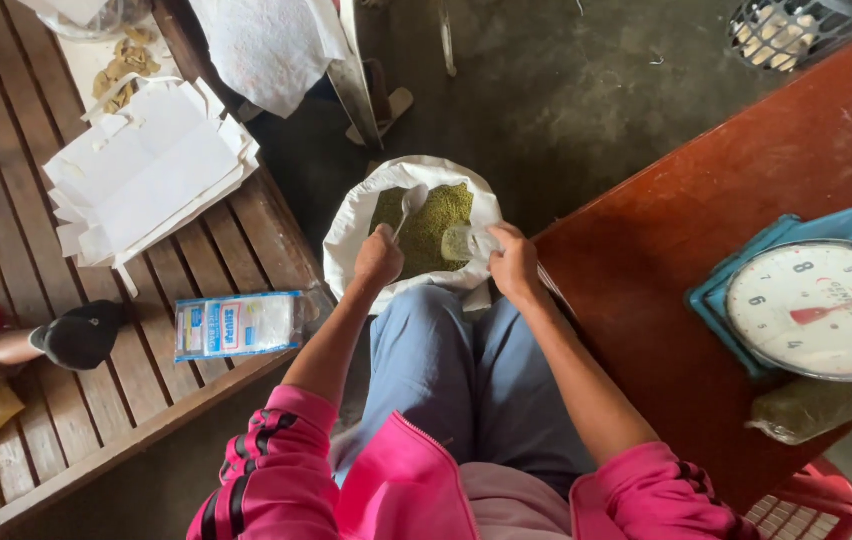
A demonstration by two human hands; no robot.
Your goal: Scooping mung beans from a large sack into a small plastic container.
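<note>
Left hand clamped on a spoon over a sack of green beans; right hand, at 3 o'clock, grips a clear bag.

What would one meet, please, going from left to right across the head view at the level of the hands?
Black sock → packet → left hand with spoon → right hand holding clear bag → red table → scale.
</note>
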